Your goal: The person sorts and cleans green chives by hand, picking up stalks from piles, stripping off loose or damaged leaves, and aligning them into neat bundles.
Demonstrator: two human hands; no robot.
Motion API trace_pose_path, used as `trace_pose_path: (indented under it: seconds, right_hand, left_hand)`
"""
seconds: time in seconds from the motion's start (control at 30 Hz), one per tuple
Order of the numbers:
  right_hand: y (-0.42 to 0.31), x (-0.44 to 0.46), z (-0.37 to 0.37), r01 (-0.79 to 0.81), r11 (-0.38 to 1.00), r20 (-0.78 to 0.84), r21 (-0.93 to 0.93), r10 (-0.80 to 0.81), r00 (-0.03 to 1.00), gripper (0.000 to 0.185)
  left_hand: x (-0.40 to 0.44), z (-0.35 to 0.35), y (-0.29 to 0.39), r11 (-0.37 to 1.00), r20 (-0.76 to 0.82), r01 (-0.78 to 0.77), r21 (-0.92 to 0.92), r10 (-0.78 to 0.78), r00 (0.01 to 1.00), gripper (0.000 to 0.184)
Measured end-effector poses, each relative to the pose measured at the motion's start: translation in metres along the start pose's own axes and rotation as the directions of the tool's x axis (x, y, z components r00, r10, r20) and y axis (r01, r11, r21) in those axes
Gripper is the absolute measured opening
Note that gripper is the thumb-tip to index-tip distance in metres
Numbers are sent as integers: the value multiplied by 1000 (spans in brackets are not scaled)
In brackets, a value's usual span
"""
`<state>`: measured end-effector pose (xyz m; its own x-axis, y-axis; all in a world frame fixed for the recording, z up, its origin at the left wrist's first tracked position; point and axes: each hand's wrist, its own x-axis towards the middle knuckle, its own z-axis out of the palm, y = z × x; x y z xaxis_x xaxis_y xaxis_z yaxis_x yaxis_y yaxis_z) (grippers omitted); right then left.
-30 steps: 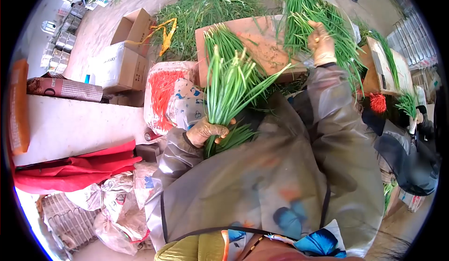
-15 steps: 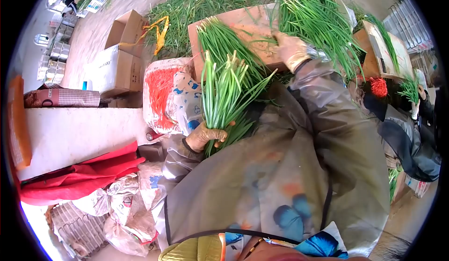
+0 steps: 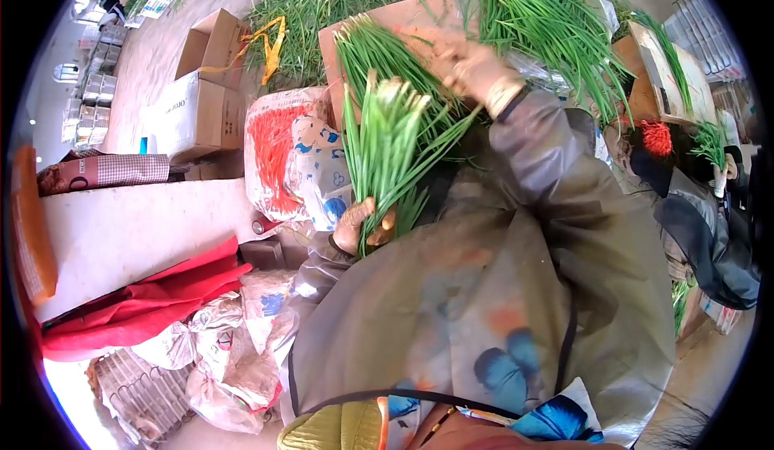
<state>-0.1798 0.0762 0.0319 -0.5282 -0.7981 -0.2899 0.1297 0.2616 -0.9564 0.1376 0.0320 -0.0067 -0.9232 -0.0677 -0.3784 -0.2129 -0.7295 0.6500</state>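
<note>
My left hand (image 3: 364,222) is closed around a bunch of chives (image 3: 389,139), its pale stalk ends pointing up and away from me. A second heap of chives (image 3: 387,51) lies just behind it, on a tan board (image 3: 419,18). Over that board hovers my right hand (image 3: 481,75), in what looks like a thin pale glove, beside the heap. Its fingers are smeared by motion, and whether they hold anything does not show. A larger pile of chives (image 3: 536,27) lies right of the board.
Loose green leaves (image 3: 330,6) cover the floor beyond. To the left are a patterned sack (image 3: 318,156) with red ties (image 3: 274,160), cardboard boxes (image 3: 197,119) and a white tabletop (image 3: 145,232). At far right, another person's hand (image 3: 731,166) holds greens near a box (image 3: 673,71).
My right hand has moved left across the board, from the large pile toward the heap behind the held bunch. My left hand keeps its hold, and the bunch has tilted slightly.
</note>
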Motion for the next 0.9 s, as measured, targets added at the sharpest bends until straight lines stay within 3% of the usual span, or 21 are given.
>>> trace_pose_path:
  seconds: [0.07,0.1,0.13,0.17,0.2,0.23,0.27,0.33,0.4,0.47,0.5,0.53,0.57,0.63,0.67,0.7,0.73,0.8,0.83,0.87,0.9]
  right_hand:
    - [13,25,-34,52,995,-46,82,-49,998,23]
    - [21,33,-48,1,971,198,239,-50,979,31]
    - [6,17,-33,-2,970,193,243,-46,980,31]
    - [-7,1,-12,-69,990,283,125,31,959,32]
    - [-19,-10,5,-123,992,359,2,114,926,32]
    - [-14,-8,14,60,995,493,-83,-11,870,31]
    - [-5,-7,21,249,959,627,-138,-110,771,30]
    - [-9,8,18,170,985,594,21,-149,790,27]
    - [-19,19,-5,64,979,272,194,-117,955,26]
    - [-11,42,-39,120,988,106,-95,-110,988,31]
    - [9,48,-45,114,770,48,-628,-108,993,36]
    - [37,52,-47,37,301,-6,-953,-141,990,40]
    - [62,53,-55,-23,163,-37,-986,-84,996,43]
    - [47,24,-58,141,317,67,-938,-232,970,50]
    - [34,9,-51,148,310,76,-939,-233,969,50]
    - [26,-3,-44,266,688,47,-676,-320,946,47]
    - [16,-17,-34,360,897,-26,-257,-379,925,44]
    - [-20,-51,2,601,602,208,-526,-595,777,38]
    - [-16,-57,22,624,444,268,-643,-633,726,35]
    - [-11,-58,36,625,267,338,-734,-655,676,33]
    - [-14,-58,42,655,262,453,-708,-543,707,34]
  left_hand:
    - [-5,-6,-8,994,89,-9,-105,18,996,55]
    - [-4,-15,-15,987,128,-43,-154,63,990,52]
    - [-3,-17,-18,975,163,-72,-209,108,981,52]
    - [-3,-18,-20,976,165,-62,-209,98,981,52]
    - [2,-10,-13,942,191,-29,-333,98,977,49]
    - [7,-5,-9,893,215,8,-450,99,972,53]
    - [12,-9,-11,894,217,19,-448,89,972,53]
    - [22,-15,-16,786,568,226,-575,185,802,64]
    - [18,-5,-21,737,478,94,-669,330,814,67]
    - [16,1,-22,715,429,39,-698,374,822,70]
    - [17,0,-21,718,428,32,-695,377,821,70]
    - [17,-2,-22,723,428,30,-690,374,823,70]
    - [16,-4,-22,732,437,38,-680,363,823,70]
    - [17,-9,-22,746,441,38,-665,351,826,70]
    - [17,-11,-21,753,445,38,-657,347,825,70]
    - [18,-12,-22,758,449,41,-651,341,826,70]
    - [19,-13,-21,764,455,46,-643,333,826,70]
    - [17,-16,-22,777,457,49,-627,316,831,71]
    - [16,-20,-27,782,415,17,-623,311,855,69]
    - [15,-16,-25,787,422,26,-616,302,854,69]
    - [16,-9,-22,789,379,2,-614,292,878,73]
